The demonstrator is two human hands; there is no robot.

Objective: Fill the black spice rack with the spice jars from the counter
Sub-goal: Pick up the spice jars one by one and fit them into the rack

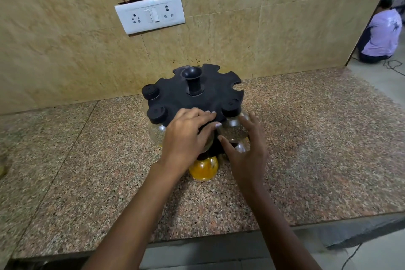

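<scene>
The black spice rack (197, 98) stands on the speckled granite bench (306, 138), near the tan tiled wall (65, 50), its round top cut with open slots along the rim and a short flared post (192, 81) rising from its middle. Several slots on the far and right side stand open. Three jars hang from the rim by their black caps: one at the far left (150, 92), a clear one just in front of it (156, 126), and a clear round jar at the near right (233, 125). The left hand (186, 136) lies over the near edge of the rack, its fingers stretched flat across the black top and its thumb pressed against a clear jar beneath the palm; whether it truly grasps that jar cannot be told. The right hand (245, 149) is released, fingers spread and relaxed, cupped loosely beside the near-right jar without closing round it. Under the two hands a yellow-filled jar (203, 167) sits on the bench, touching the rack's foot. On the wall hangs a white socket plate (150, 14). At the far right, through a doorway, a person in a lilac shirt (381, 35) sits on the floor.
</scene>
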